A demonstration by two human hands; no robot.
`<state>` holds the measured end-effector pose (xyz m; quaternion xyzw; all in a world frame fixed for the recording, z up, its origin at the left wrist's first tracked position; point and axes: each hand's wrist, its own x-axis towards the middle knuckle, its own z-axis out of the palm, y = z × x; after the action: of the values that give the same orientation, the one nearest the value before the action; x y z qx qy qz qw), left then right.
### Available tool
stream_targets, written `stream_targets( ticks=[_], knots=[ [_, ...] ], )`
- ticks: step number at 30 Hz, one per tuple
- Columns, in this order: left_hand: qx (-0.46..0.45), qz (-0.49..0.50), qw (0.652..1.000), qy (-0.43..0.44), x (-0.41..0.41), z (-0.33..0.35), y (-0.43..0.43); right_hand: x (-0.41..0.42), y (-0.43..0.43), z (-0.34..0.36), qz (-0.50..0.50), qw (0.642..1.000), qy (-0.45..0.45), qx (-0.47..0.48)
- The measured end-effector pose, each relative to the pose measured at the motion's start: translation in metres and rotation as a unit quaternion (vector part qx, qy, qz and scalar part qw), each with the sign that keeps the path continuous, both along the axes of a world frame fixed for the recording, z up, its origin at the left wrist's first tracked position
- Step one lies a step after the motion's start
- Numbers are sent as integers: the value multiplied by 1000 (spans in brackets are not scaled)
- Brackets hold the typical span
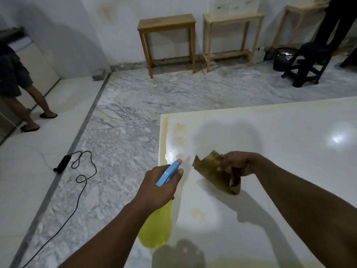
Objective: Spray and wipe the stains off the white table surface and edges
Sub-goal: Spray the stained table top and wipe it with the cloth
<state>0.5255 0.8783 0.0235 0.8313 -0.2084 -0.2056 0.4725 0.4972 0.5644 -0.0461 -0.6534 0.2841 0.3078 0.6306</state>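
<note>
Left hand (156,187) curls round the spray bottle (156,229) at the table's (280,132) left edge, nozzle toward yellowish stains (179,128), right hand (238,163) bunching a brown cloth (212,169) just beside; best mist each seemingly dry patch, then wipe edgeward.

No readable text, labels, brands or numbers on any surface
</note>
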Motion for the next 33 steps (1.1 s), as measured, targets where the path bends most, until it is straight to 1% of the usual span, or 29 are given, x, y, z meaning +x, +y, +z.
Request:
stream_targets(
  ticks=[1, 2, 3, 5, 7, 8, 9, 12, 13, 15, 16, 18, 20, 22, 24, 30, 33],
  knots=[
    [8, 1, 1000, 4, 17, -4, -4, 31, -9, 4, 5, 999, -16, -40],
    [12, 5, 1000, 9, 31, -5, -8, 59, -17, 9, 17, 994, -40, -99],
    [13, 9, 1000, 14, 47, -7, -12, 89, -23, 14, 36, 982, -66, -175],
    [16, 18, 1000, 14, 78, -14, -20, 148, -34, 14, 62, 926, -125, -350],
    [22, 28, 999, 5, 103, -21, -24, 191, -40, 5, 52, 881, -156, -443],
    [22, 30, 999, 0, 113, -24, -25, 207, -38, -6, 48, 866, -164, -470],
    [20, 32, 999, -1, 120, -25, -25, 215, -35, -17, 52, 859, -156, -486],
    [19, 45, 999, 11, 138, -32, -21, 219, -19, -70, 40, 872, -152, -463],
    [22, 50, 998, 15, 142, -34, -18, 215, -14, -84, 48, 866, -160, -472],
    [34, 55, 998, 16, 148, -38, -11, 204, -9, -98, 110, 846, -168, -494],
    [38, 57, 998, 17, 147, -38, -8, 198, -9, -103, 120, 844, -175, -492],
    [43, 56, 997, 18, 145, -39, -2, 182, -4, -108, 114, 856, -179, -471],
    [49, 46, 998, 8, 138, -37, 3, 158, 8, -110, 84, 866, -186, -456],
    [50, 38, 998, 7, 126, -32, 9, 124, 29, -109, 82, 868, -183, -454],
    [44, 33, 998, 9, 111, -28, 14, 88, 50, -108, 94, 860, -191, -464],
    [36, -9, 999, 13, 34, -16, 53, -48, 136, -113, 73, 868, -187, -454],
    [35, -32, 999, 7, -9, -11, 84, -114, 182, -113, 96, 858, -179, -472]
  ],
)
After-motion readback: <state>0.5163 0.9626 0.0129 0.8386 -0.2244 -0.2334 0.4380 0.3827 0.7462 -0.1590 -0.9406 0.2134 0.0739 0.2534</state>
